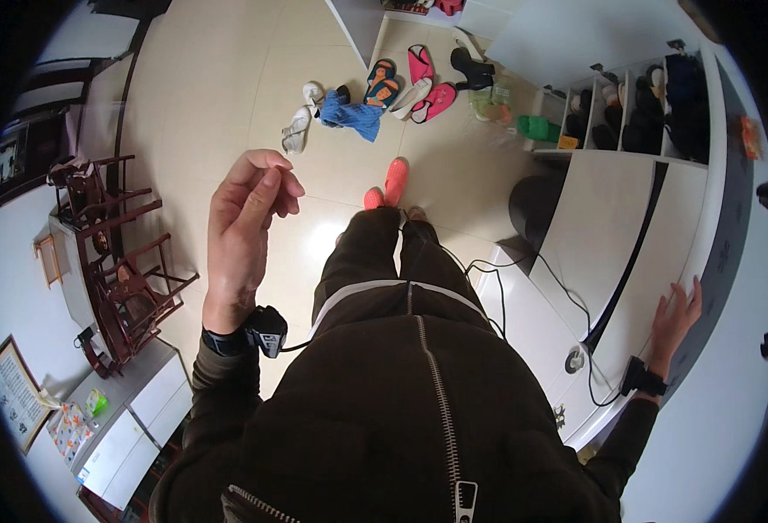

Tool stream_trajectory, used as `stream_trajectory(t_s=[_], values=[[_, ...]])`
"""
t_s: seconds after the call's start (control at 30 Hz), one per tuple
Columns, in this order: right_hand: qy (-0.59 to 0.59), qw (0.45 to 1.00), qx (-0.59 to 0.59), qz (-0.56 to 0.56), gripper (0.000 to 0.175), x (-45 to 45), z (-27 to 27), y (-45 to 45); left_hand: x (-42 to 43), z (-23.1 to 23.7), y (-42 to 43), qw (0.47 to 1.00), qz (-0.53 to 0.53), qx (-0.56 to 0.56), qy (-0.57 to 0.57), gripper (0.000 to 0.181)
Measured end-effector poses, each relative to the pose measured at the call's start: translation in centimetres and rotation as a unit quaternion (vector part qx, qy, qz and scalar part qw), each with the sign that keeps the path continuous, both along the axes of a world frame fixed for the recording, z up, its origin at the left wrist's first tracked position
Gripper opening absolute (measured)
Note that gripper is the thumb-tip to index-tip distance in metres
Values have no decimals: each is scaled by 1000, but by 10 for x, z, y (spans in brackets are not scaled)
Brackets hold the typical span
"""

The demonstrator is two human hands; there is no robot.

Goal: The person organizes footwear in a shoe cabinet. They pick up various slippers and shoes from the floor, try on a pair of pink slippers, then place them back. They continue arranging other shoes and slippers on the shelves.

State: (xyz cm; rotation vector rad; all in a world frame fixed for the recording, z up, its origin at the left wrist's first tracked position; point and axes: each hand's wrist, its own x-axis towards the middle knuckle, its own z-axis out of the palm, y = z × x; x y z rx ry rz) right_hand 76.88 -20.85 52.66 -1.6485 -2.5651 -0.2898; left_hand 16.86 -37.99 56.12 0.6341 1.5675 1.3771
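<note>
My left hand (246,222) is raised in front of me on the left, its fingers curled and the thumb against the fingertips; no object shows between them. My right hand (675,320) is at the far right with fingers spread, over or against the edge of a white cabinet (658,261). Both wrists carry black strapped devices with cables. Coral slippers (395,182) are by my feet. Beyond them on the floor lie white shoes (297,131), a blue ribbed cloth (357,118), patterned slippers (381,93), pink slippers (435,103) and black heeled shoes (472,68).
An open shoe rack (619,153) with footwear stands at upper right, green slippers (537,128) beside it. A dark round object (531,202) is near the cabinet. Dark wooden chairs (132,287) and a grey-topped cabinet (119,386) line the left. Black cables hang by my right leg.
</note>
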Motion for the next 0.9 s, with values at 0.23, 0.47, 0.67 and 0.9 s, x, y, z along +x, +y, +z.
stream_trajectory(t_s=[0.23, 0.47, 0.67, 0.9], values=[[-32, 999, 8, 14, 35, 10, -2, 5, -25, -11, -18, 999, 31, -22, -12, 14], [-20, 1000, 4, 9, 44, 12, -6, 8, -59, -22, -30, 998, 42, -34, -35, 14], [-60, 998, 13, -8, 48, 7, -4, 8, -93, -35, -27, 996, 34, -52, -71, 14], [-74, 997, 15, -17, 46, 3, -5, 7, -115, -37, -12, 995, 14, -43, -86, 15]])
